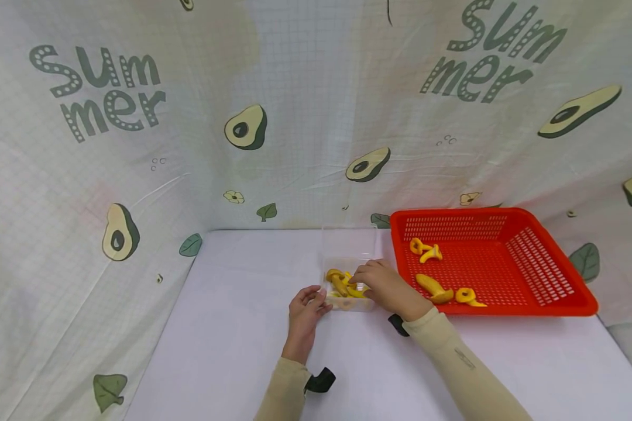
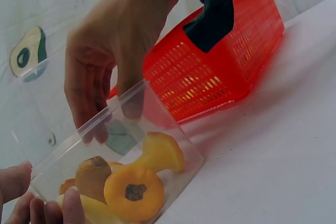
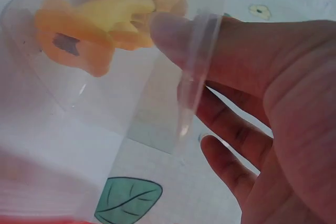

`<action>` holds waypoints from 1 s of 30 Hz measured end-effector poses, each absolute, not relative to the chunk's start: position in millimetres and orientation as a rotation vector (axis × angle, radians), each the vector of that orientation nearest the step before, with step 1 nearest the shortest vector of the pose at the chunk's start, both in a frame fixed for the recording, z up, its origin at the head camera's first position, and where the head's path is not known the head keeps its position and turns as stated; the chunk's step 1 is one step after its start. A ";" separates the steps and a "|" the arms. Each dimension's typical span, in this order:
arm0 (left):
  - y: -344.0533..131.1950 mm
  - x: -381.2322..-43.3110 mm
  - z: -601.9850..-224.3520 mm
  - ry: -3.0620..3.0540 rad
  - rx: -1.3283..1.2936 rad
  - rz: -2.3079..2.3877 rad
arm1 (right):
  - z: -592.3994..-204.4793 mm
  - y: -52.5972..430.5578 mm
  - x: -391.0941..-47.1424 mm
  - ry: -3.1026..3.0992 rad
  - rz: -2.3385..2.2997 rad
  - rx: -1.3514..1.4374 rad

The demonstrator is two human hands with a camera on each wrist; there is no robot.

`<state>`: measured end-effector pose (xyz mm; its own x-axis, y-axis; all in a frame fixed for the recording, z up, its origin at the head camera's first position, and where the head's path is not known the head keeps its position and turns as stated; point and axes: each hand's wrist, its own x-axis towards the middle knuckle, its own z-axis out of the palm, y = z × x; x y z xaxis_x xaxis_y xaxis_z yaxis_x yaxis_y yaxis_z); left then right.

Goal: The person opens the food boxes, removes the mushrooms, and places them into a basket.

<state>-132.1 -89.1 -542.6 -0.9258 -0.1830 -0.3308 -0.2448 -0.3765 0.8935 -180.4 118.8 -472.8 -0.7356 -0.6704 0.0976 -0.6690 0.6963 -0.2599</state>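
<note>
A clear plastic box [image 1: 342,304], its transparent lid [image 1: 349,241] tipped back, holds several yellow mushrooms [image 1: 337,282]. At its front left corner, my left hand [image 1: 305,318] steadies it, thumb by the rim and fingers against the wall. My right hand [image 1: 387,286] reaches over the box's right side, fingers pointing down inside. In the right wrist view the thumb [image 3: 173,35] is near the mushrooms [image 3: 79,45], apart from the other fingers, with nothing seen between them. Through the front wall, the left wrist view shows a round orange-yellow mushroom cap [image 2: 134,192].
A red perforated basket [image 1: 532,263] stands right of the box, close by my right forearm. Several more yellow mushrooms [image 1: 434,287] lie along its left side. Behind the white table [image 1: 232,351] hangs a cloth [image 1: 305,117] printed with avocados and leaves.
</note>
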 end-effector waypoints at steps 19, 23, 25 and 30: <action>-89.3 -130.8 -541.1 1.726 -0.594 2.507 | -479.5 106.8 -195.3 2.794 -0.372 -1.136; -89.2 -131.2 -541.0 1.738 -0.596 2.495 | -482.1 105.9 -197.2 2.778 -0.367 -1.134; -88.9 -130.9 -540.5 1.740 -0.602 2.491 | -483.0 105.8 -197.4 2.775 -0.375 -1.131; -88.2 -130.6 -538.3 1.745 -0.600 2.489 | -484.4 105.7 -197.9 2.773 -0.413 -1.123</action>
